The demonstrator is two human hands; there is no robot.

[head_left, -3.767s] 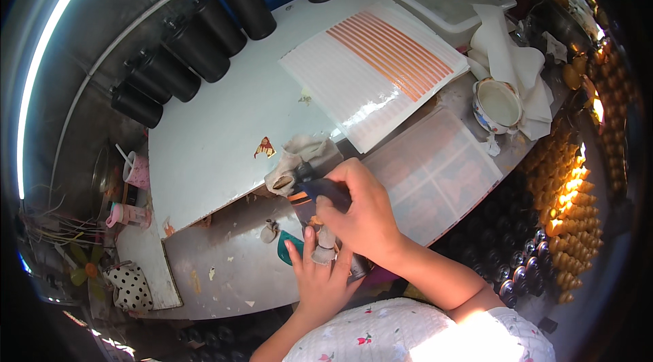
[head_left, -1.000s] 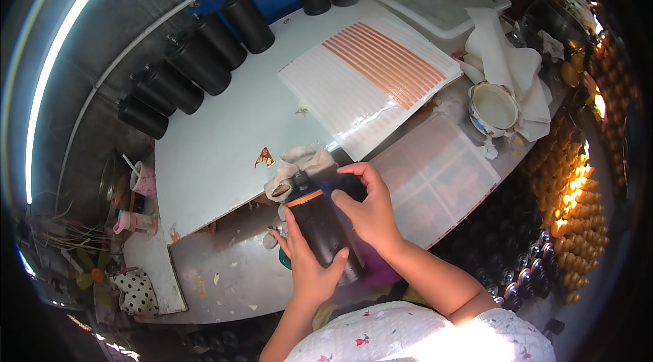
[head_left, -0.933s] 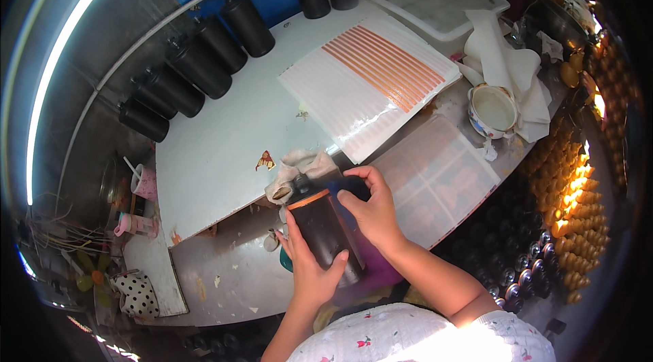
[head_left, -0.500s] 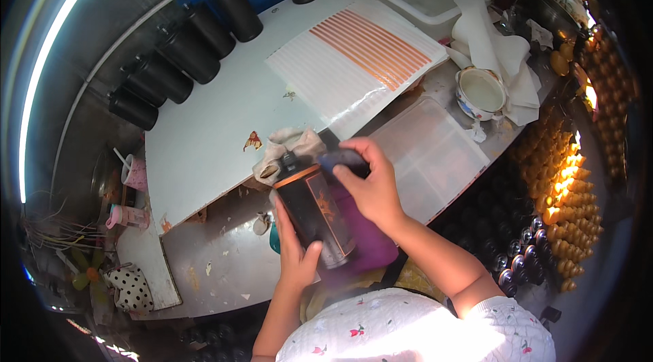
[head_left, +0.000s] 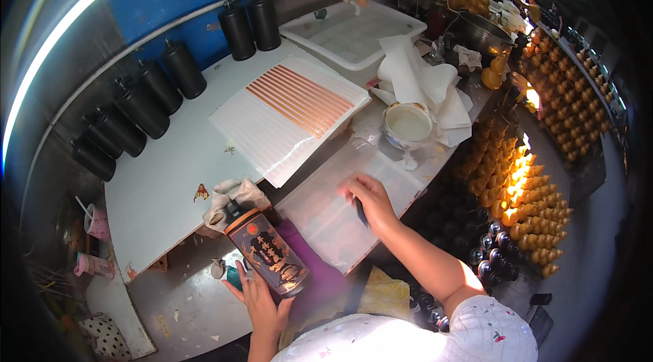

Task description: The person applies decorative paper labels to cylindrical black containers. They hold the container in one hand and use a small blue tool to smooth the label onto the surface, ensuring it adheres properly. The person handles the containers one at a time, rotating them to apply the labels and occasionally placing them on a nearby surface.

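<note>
A black bottle (head_left: 266, 251) with a copper band and gold-and-copper picture decals lies tilted over the near part of the table, its neck pointing away from me. My left hand (head_left: 260, 302) holds it by the lower left side, fingers along the wall and thumb near the base. Away from the bottle, over a translucent plastic tray or sheet, my right hand (head_left: 371, 200) is closed on a dark flat scraper-like piece (head_left: 360, 212), partly hidden and blurred. A purple cloth-like thing (head_left: 309, 253) lies beside the bottle. Near its neck is a crumpled cream cloth (head_left: 238, 197).
Several plain black bottles (head_left: 139, 110) line the back left edge. A sheet of copper strips (head_left: 299, 100) lies on the white board (head_left: 160, 202). Farther right are a water-filled white basin (head_left: 354, 32), a bowl (head_left: 407, 123) and white paper (head_left: 425, 80). Several gold gourd-shaped pieces (head_left: 537, 216) stand at right.
My right hand has left the bottle and moved right with the dark piece. The bottle has turned, showing a different decal face. The whole view has shifted rightward.
</note>
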